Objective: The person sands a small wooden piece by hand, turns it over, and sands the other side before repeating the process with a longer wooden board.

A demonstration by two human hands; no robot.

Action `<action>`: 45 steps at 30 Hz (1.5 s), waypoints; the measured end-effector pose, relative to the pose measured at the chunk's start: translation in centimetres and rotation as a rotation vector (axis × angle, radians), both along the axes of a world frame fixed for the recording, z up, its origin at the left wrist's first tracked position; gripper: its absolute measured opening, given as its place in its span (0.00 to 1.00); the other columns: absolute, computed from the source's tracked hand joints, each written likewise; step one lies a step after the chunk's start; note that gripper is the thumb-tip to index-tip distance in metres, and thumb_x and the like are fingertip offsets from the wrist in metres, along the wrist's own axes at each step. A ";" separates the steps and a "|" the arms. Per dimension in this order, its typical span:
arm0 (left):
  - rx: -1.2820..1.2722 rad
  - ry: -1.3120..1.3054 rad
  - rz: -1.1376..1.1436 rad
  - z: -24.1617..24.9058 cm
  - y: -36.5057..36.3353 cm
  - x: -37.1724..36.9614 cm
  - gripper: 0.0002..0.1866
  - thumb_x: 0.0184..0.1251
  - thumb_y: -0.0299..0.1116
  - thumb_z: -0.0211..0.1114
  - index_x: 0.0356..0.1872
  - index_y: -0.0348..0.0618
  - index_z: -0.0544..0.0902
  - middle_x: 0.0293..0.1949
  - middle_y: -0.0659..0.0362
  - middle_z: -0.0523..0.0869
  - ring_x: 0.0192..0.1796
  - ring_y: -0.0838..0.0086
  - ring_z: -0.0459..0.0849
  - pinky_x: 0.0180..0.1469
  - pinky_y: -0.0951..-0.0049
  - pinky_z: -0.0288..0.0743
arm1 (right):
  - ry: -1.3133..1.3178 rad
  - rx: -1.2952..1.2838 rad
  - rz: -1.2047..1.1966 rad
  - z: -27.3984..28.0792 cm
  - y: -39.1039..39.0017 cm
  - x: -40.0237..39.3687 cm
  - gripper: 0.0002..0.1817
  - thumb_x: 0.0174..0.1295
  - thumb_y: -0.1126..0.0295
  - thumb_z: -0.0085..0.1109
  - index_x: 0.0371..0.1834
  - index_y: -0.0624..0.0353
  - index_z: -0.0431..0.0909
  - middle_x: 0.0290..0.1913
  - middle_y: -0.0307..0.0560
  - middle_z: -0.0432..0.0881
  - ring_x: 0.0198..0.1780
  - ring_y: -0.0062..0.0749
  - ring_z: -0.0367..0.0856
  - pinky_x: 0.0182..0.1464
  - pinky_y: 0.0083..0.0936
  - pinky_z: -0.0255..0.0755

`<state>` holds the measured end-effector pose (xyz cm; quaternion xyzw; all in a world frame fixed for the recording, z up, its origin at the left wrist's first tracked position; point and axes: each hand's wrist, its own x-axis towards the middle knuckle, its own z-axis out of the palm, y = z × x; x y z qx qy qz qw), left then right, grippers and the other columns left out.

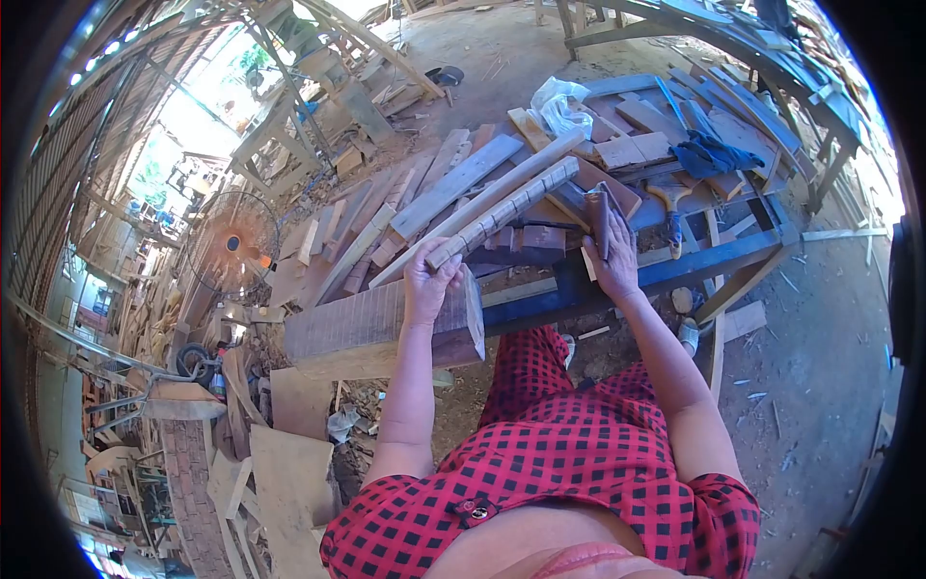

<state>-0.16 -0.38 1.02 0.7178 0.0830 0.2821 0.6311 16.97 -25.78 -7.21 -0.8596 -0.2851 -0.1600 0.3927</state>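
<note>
My left hand (431,287) is closed around the near end of a long wooden strip (511,207) with dark crosswise marks along it. The strip slants up and away to the right, beside a plain wooden slat (482,201). Just below the left hand lies a thick timber beam (371,323). On the right, my right hand (614,262) grips a narrow dark brown piece (600,224) held upright, its fingers partly hidden behind it. I cannot tell what that brown piece is. Both hands are over the near edge of the dark bench frame (656,276).
Many loose boards (458,183) cover the work surface. A clear plastic bag (561,104), a dark blue cloth (714,154) and a wooden-handled brush (670,203) lie among them. At the left stands a round fan (231,241); another bench (675,29) is at the far right.
</note>
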 end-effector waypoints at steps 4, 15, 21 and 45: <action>-0.041 0.155 -0.016 0.4 0.0 0.0 0.19 0.56 0.25 0.69 0.50 0.38 0.78 0.28 0.63 0.81 0.23 0.86 0.75 0.23 0.86 0.68 | -0.039 -0.021 0.014 0.3 0.0 -0.1 0.40 0.62 0.61 0.49 0.74 0.55 0.42 0.70 0.54 0.59 0.72 0.47 0.52 0.71 0.39 0.44; 0.336 -0.069 -0.068 -0.6 0.0 0.0 0.19 0.53 0.24 0.69 0.48 0.39 0.81 0.39 0.62 0.84 0.41 0.82 0.79 0.49 0.78 0.73 | -0.087 0.004 0.019 0.3 0.2 -0.2 0.39 0.62 0.63 0.48 0.75 0.56 0.41 0.70 0.55 0.58 0.72 0.46 0.54 0.70 0.39 0.46; 0.049 0.137 -0.127 0.2 -0.3 -0.4 0.20 0.53 0.25 0.70 0.49 0.40 0.81 0.35 0.63 0.84 0.28 0.89 0.75 0.30 0.87 0.72 | -0.063 0.047 0.161 6.4 3.7 -4.0 0.40 0.59 0.57 0.54 0.73 0.56 0.49 0.68 0.55 0.61 0.71 0.45 0.56 0.69 0.41 0.45; 0.038 0.193 -0.116 -0.3 0.1 -0.3 0.19 0.55 0.25 0.70 0.49 0.35 0.80 0.24 0.66 0.80 0.22 0.89 0.74 0.20 0.88 0.67 | 0.085 -0.146 0.009 4.1 4.8 7.7 0.37 0.64 0.42 0.42 0.72 0.49 0.53 0.71 0.50 0.59 0.74 0.37 0.51 0.72 0.45 0.35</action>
